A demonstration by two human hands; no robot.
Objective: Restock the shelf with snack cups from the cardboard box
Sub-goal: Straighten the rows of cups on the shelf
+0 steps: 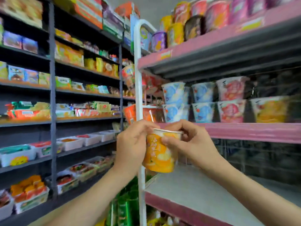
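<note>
An orange snack cup (160, 154) with a white rim is held upright in front of me, just below the edge of the pink middle shelf (254, 132). My left hand (132, 144) wraps its left side, and my right hand (190, 142) pinches its rim and upper right side. On the middle shelf stand stacked blue cups (175, 101), red cups (231, 98) and one orange cup (270, 110) at the right. The cardboard box is out of view.
A white upright post (138, 95) marks the pink rack's left end. Below the cup lies a bare grey shelf board (203, 193). Bowl snacks fill the top pink shelf (228, 35). A dark rack (52, 95) of packaged snacks lines the left side.
</note>
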